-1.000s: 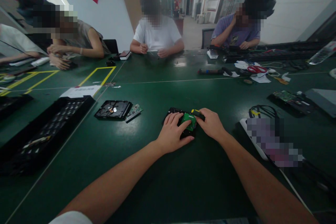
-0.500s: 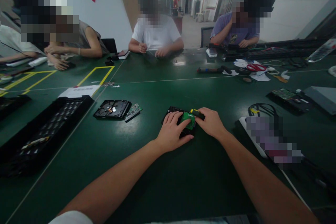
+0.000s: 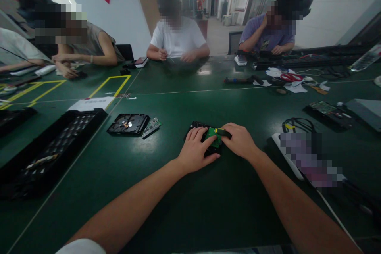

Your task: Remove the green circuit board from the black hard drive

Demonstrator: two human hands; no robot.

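Note:
A black hard drive [image 3: 196, 127] with a green circuit board [image 3: 214, 138] on top lies on the green table [image 3: 178, 198] in front of me. My left hand [image 3: 195, 151] rests on the drive with fingers spread over it, holding it down. My right hand [image 3: 241, 141] is closed around a screwdriver with a yellow and black handle [image 3: 222, 131], whose tip points at the green board.
A second opened hard drive [image 3: 127, 124] with a loose circuit board [image 3: 151, 126] lies to the left. A black tray [image 3: 50, 147] stands at the far left. Cables [image 3: 297, 125], boards [image 3: 327, 111] and scissors [image 3: 290, 77] lie right. Three people sit across the table.
My right hand has shifted slightly left with the screwdriver over the green board. My left hand has stayed on the drive.

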